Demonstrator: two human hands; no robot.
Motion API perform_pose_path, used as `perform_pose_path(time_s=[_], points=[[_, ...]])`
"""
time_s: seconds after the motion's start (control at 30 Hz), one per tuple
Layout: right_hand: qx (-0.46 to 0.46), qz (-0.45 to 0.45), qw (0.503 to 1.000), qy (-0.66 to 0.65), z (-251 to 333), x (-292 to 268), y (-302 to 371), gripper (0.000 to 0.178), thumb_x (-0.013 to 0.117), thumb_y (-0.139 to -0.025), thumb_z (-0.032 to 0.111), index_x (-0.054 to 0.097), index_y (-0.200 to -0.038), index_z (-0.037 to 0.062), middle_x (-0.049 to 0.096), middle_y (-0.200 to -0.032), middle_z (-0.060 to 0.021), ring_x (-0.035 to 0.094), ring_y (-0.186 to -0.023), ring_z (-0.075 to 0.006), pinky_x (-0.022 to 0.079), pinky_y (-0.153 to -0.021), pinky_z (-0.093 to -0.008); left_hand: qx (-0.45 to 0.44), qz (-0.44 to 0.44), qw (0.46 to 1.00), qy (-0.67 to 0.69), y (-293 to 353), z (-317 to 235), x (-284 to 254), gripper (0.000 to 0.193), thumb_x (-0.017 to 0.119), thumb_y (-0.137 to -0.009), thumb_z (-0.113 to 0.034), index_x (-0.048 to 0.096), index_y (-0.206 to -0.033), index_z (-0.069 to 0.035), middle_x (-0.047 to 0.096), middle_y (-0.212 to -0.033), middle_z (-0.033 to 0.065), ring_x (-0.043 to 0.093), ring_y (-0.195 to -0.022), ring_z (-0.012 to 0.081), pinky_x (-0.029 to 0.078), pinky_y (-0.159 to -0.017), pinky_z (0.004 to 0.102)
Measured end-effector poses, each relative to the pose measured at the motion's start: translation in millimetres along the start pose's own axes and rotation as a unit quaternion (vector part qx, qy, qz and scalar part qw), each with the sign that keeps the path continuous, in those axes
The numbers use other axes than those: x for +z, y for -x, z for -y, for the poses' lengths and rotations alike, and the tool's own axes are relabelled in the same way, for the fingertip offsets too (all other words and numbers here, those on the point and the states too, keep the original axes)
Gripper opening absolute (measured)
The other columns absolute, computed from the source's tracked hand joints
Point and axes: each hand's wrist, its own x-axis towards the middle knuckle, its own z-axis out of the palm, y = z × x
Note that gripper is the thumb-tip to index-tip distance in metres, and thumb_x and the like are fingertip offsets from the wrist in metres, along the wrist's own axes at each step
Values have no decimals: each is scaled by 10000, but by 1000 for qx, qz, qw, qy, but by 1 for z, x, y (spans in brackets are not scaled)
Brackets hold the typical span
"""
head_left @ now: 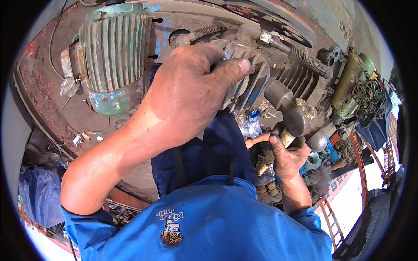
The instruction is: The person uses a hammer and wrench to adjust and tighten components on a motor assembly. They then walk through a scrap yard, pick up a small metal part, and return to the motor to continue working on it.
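Note:
My left hand (185, 93) is closed at the finned metal cylinder head (257, 82), its thumb lying along the near side and the other fingers mostly hidden behind it. My right hand (291, 160) grips a hammer by its pale handle, close below the head. The heavy, worn steel hammer head (291, 108) is just right of the finned part; I cannot tell if they touch. Behind them lies another dark finned cylinder (300, 80), with a ribbed metal hose (311, 63) running above it.
A green finned electric motor (114, 52) sits at the far left on a dirty metal base. Far right stand an olive-green tank (348, 87) and tangled machine parts. A large spoked wheel (274, 21) is at the back. Small parts and a clear plastic bag (251, 128) lie below the hammer.

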Motion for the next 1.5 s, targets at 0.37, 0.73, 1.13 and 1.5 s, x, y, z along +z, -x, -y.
perform_pose_path(time_s=[0.37, 0.73, 1.13, 1.5], points=[[-6, 1, 1000, 9, 3, 7, -2, 496, 744, -855, -1, 491, -1280, -35, 636, -939, -78, 623, -777, -142, 536, -672, -276, 268, -7, 927, -261, -9, 5, -10, 291, 675, -882, -247, 567, -861, 22, 533, -800, 189, 532, -786, 425, 428, -660, 463], [5, 3, 998, -58, 3, 9, -1, 402, 769, -839, 16, 575, -1191, 5, 644, -977, -47, 616, -856, -138, 518, -753, -287, 228, -13, 943, -240, -5, 0, -6, 216, 684, -861, -154, 562, -903, 19, 537, -809, 207, 537, -804, 442, 447, -685, 469], [4, -12, 1000, -1, -4, -1, 6, 331, 805, -815, 71, 654, -1101, 1, 687, -939, -40, 632, -844, -122, 517, -771, -284, 243, -32, 937, -248, -9, -4, -6, 292, 734, -812, -170, 607, -1019, -8, 561, -855, 148, 563, -772, 353, 475, -680, 427], [13, -18, 1000, -2, -15, 2, 13, 394, 812, -809, 80, 636, -1147, -20, 687, -968, -47, 623, -859, -122, 511, -783, -282, 561, -65, 642, -518, -34, 11, -41, 377, 643, -662, -229, 673, -1018, -108, 623, -1015, 29, 614, -937, 223, 515, -757, 360]])
